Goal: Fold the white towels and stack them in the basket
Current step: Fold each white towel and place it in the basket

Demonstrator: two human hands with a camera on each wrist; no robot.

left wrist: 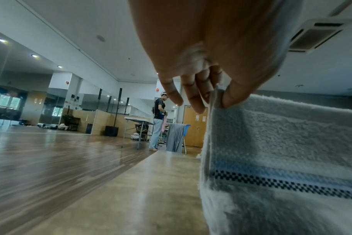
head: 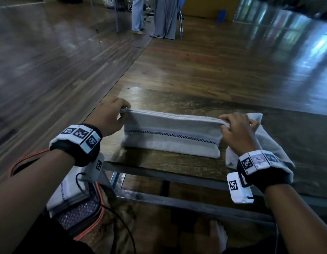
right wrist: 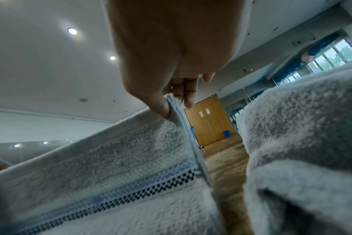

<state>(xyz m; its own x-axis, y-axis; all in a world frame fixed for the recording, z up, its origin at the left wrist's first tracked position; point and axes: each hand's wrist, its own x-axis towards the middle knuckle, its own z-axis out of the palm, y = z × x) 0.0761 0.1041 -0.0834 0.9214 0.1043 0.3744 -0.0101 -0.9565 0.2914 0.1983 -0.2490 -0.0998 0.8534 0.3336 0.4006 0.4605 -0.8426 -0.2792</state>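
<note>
The white terry towel (head: pixel 171 133) stands doubled on the wooden table (head: pixel 232 79), its lower fold resting on the surface; it looks soft, light and limp, so it is best taken at the two upper corners. The left hand (head: pixel 108 116) pinches the left corner between thumb and fingers. The right hand (head: pixel 236 128) pinches the right corner likewise, beside another white towel (head: pixel 265 136).

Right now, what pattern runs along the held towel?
A dark checkered line beside a pale blue band on the towel; clearest in the right wrist view.
</note>
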